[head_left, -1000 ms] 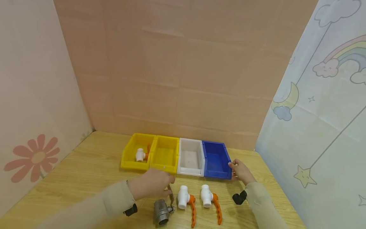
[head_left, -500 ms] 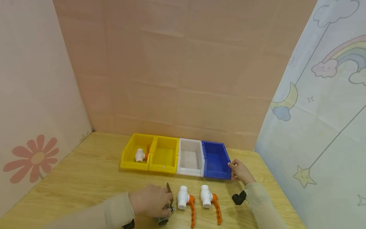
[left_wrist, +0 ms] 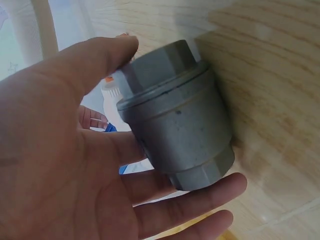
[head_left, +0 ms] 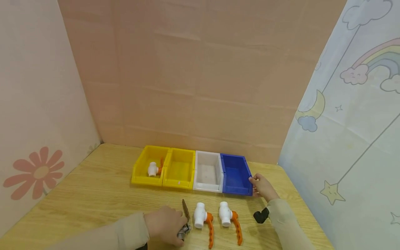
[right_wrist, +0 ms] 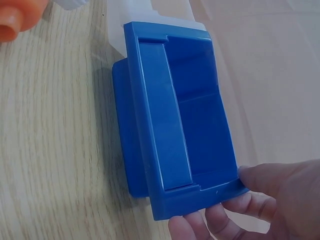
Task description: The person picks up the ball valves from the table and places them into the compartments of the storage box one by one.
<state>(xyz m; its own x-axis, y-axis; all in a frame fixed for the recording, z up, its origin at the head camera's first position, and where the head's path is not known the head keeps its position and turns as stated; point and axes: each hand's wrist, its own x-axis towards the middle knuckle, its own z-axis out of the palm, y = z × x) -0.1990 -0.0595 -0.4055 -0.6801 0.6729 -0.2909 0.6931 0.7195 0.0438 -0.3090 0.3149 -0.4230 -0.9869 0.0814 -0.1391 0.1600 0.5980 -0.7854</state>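
My left hand (head_left: 165, 225) is around a grey metal valve (left_wrist: 175, 115) near the front of the table; in the left wrist view the thumb lies on its upper end and the fingers pass along its side and lower end. The valve's dark lever (head_left: 185, 209) sticks up past the fingers. At the right end of the bin row, my right hand (head_left: 264, 187) grips the blue bin (right_wrist: 170, 120) by its front corner, thumb on the rim and fingers beneath. Two white valves (head_left: 200, 215) (head_left: 225, 214) with orange handles lie right of my left hand.
Left of the blue bin stand a white bin (head_left: 208, 189) and two yellow bins (head_left: 178, 184) (head_left: 146, 180) in a joined row. The leftmost holds a white valve (head_left: 152, 169) with an orange handle. Behind the row rises a pinkish-brown backdrop (head_left: 200, 104); patterned sheets flank the wooden table (head_left: 109, 180).
My left hand has moved down toward the front edge, from the metal valve's lever onto its body. My right hand has stayed at the blue bin.
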